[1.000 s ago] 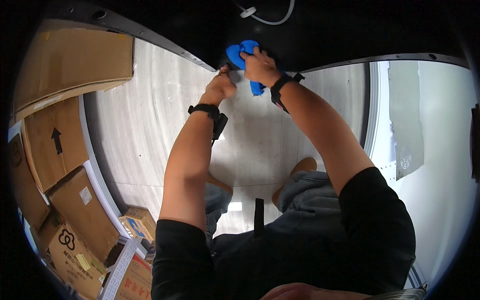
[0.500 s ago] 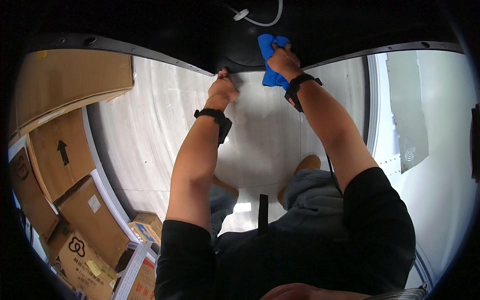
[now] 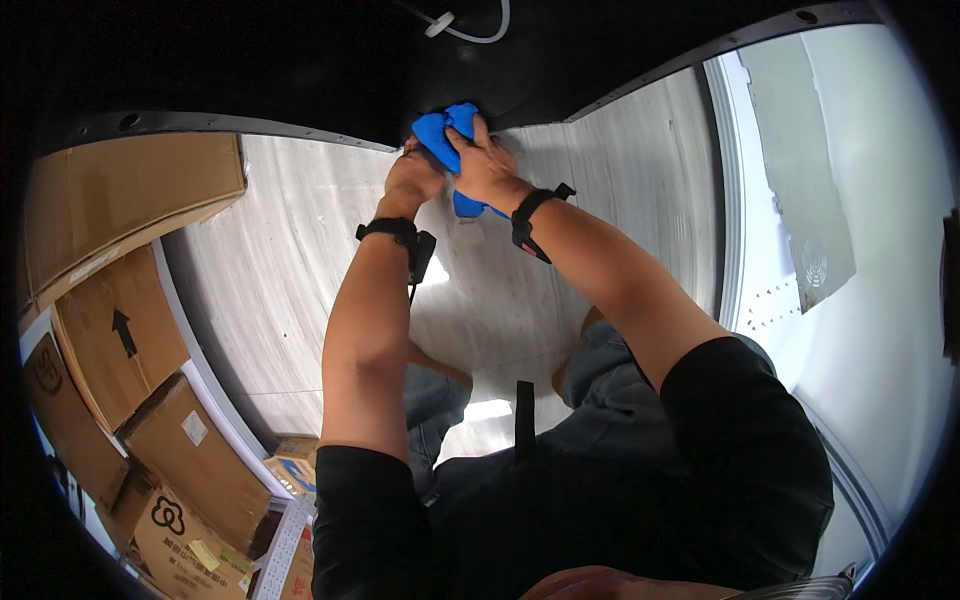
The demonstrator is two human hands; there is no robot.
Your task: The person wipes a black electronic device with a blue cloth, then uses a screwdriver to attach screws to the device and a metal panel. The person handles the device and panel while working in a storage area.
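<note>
A large black panel (image 3: 320, 80) with a rim stretches across the far side in front of me. My right hand (image 3: 487, 165) is closed on a bunched blue cloth (image 3: 436, 135), pressing it against the panel's near edge. Part of the cloth hangs below that hand. Just left of it, my left hand (image 3: 413, 178) has its fingers curled at the same edge, gripping the panel; the cloth partly covers those fingertips. The two hands are almost side by side. Above the cloth, a white cord (image 3: 490, 36) with a round white piece (image 3: 439, 25) lies across the panel.
Several cardboard boxes (image 3: 130, 200) stand along the left side, with a smaller box (image 3: 295, 465) lower down. Pale wood-look floor (image 3: 290, 290) lies under my arms. A white wall (image 3: 880, 200) with a grey sheet (image 3: 800, 170) rises at the right.
My right hand has brought the blue cloth leftward and nearer, along the panel's edge to beside my left hand. The left hand stays at the edge, while the whole view has shifted somewhat.
</note>
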